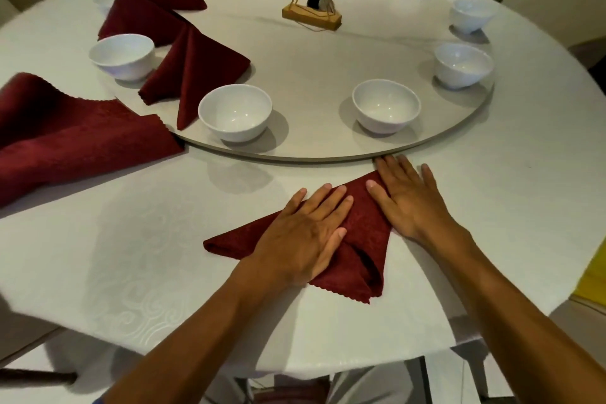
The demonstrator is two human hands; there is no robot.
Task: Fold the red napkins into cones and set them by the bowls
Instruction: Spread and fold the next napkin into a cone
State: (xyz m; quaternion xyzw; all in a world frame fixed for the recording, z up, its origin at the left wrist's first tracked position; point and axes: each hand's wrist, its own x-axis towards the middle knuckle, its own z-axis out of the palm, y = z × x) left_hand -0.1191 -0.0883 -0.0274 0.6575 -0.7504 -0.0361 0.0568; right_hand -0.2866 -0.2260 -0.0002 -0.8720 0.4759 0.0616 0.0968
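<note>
Both flat hands, left hand (pixel 303 233) and right hand (pixel 408 203), on folded red napkin (pixel 364 239)

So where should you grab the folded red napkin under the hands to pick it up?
Probably at the wide, open end of the folded napkin nearest the person, coming from the table edge. The layers overlap and wrap there, so pinching them together should keep the cone from unrolling. The narrow tip points away toward the turntable and would let it flop. Both the left hand and right hand lie flat on it.
</note>
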